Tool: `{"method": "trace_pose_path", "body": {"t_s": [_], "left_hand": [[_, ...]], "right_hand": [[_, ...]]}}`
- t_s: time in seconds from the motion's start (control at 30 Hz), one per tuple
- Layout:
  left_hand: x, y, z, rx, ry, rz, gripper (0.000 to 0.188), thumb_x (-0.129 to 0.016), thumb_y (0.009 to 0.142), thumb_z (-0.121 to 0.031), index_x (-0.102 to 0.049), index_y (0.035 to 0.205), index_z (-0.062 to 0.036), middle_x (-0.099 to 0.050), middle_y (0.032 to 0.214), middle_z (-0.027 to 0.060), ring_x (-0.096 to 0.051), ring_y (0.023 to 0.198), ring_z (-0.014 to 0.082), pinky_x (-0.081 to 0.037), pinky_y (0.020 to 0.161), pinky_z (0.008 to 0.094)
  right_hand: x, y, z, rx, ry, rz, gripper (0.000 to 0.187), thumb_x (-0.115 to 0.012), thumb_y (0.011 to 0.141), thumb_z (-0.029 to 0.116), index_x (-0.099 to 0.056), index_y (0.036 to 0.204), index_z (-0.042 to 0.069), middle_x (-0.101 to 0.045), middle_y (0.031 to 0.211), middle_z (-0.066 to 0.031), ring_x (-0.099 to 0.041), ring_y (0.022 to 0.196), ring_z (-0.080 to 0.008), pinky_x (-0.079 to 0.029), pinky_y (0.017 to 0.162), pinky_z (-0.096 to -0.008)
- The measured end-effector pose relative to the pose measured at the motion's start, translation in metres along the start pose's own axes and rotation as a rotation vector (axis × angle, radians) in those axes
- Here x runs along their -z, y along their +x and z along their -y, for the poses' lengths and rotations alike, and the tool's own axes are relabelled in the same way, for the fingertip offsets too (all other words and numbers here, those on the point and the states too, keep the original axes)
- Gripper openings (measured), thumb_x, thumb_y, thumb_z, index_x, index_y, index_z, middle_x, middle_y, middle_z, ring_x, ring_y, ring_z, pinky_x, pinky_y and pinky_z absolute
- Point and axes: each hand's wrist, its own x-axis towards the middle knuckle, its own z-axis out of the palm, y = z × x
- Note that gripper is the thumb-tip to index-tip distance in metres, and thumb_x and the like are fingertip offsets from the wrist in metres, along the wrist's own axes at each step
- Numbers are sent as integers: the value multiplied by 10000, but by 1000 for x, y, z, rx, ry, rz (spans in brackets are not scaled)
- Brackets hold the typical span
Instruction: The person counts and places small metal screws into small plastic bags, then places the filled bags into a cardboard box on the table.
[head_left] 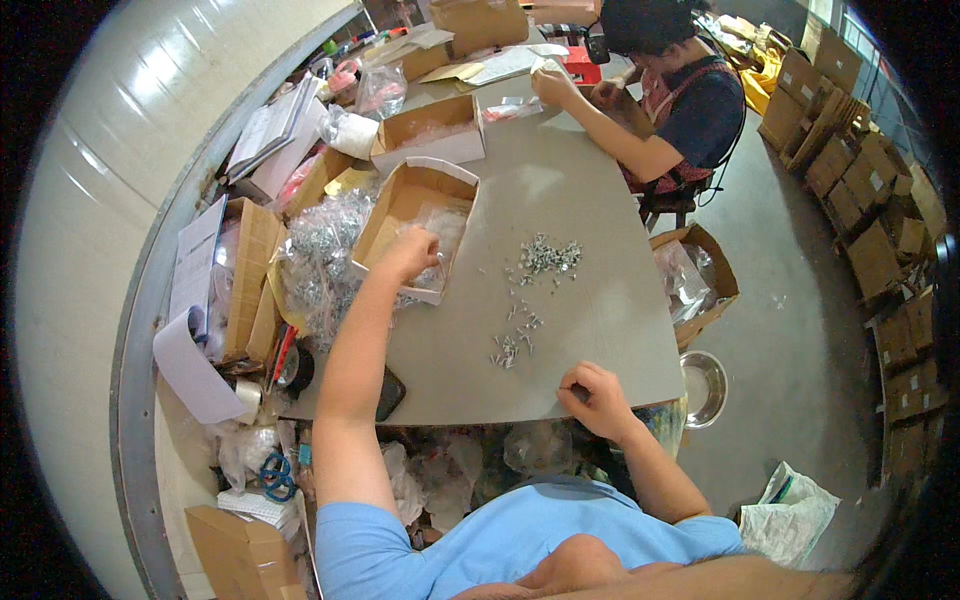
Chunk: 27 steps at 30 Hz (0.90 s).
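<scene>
My left hand (pixel 412 255) reaches into a shallow open cardboard box (pixel 400 190) left of the table's middle. Its fingers are closed beside the clear plastic bags (pixel 447 225) lying there; what they grip, if anything, is hidden. At the table's near edge my right hand (pixel 597 398) rests with fingers curled; I cannot make out anything inside them. Small silvery screws lie loose on the grey tabletop (pixel 460 350): a larger heap (pixel 550 256) in the middle and a smaller cluster (pixel 508 350) nearer my right hand.
Bags of metal hardware (pixel 325 250) crowd the left side. A second open box (pixel 430 130) stands behind the first. Across the table a person (pixel 690 110) sits with a hand raised. A dark phone-like object (pixel 390 394), a floor carton (pixel 697 280) and a metal bowl (pixel 705 388) are nearby.
</scene>
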Motion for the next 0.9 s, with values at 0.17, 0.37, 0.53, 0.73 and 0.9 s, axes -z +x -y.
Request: {"method": "trace_pose_path", "body": {"t_s": [0.17,0.37,0.53,0.73,0.9], "left_hand": [[14,-26,4,85,-662,-47,199,-669,833,-158,-525,898,-37,-589,736,62,-605,724,155,-494,612,318],[12,-49,-18,165,-1095,-229,235,-618,864,-113,-470,1039,-61,-586,897,55,-588,743,114,-483,562,241],[26,-52,-19,326,-1158,-237,278,-597,867,-88,-488,1123,-88,-574,942,43,-586,782,128,-501,628,252],[15,-61,-18,138,-936,-442,350,-627,819,-48,-533,1155,-82,-573,921,31,-570,794,121,-493,688,262],[25,-74,-33,91,-859,-361,439,-634,779,-1,-513,1195,-77,-580,893,36,-578,801,121,-484,687,263]], "right_hand": [[-3,1,2,-9,39,9,104,-664,753,47,-570,798,42,-569,766,-113,-583,722,-294,-470,622,-358],[-4,-1,4,18,-7,4,102,-668,759,61,-575,800,45,-571,780,-114,-578,729,-303,-470,636,-361],[-6,-1,5,5,-47,14,103,-671,765,79,-579,801,48,-571,785,-123,-575,751,-314,-470,652,-364],[-10,23,10,-69,-16,96,115,-670,762,90,-585,822,42,-580,788,-115,-588,765,-299,-473,661,-367],[-28,117,39,38,-28,108,495,-663,758,48,-507,1226,83,-532,1154,-154,-586,946,-264,-499,733,-329]]}}
